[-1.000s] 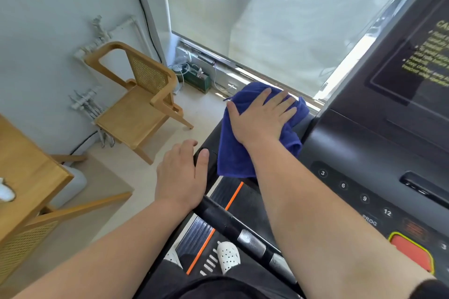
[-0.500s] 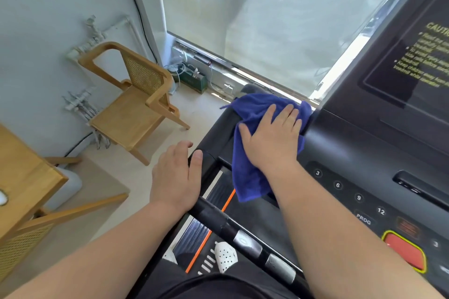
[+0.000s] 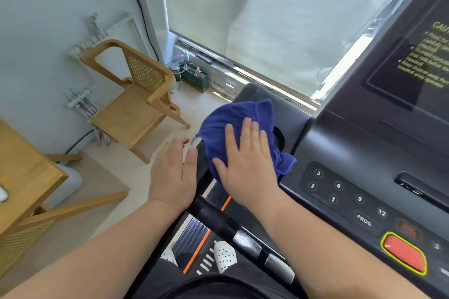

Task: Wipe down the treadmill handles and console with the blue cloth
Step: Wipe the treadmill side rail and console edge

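Observation:
The blue cloth point(image 3: 239, 114) lies bunched on the black left side of the treadmill console point(image 3: 340, 153), next to a round cup recess. My right hand point(image 3: 245, 160) presses flat on the cloth with fingers spread. My left hand point(image 3: 173, 172) rests flat on the outer edge of the left handle, fingers together and holding nothing, just left of the cloth. A black handlebar point(image 3: 245, 238) with silver sensor plates runs under my right forearm. Numbered buttons and a red stop button point(image 3: 404, 253) sit on the console to the right.
A wooden chair point(image 3: 131, 104) stands by the white wall at left. A wooden table point(image 3: 21, 177) edge fills the lower left. A window with a white printed blind point(image 3: 267, 19) is ahead. A white perforated shoe point(image 3: 224, 256) shows on the treadmill deck below.
My right hand has slid the cloth nearer and leftward along the console's left side, and the cloth has bunched up. My left hand has stayed on the handle edge.

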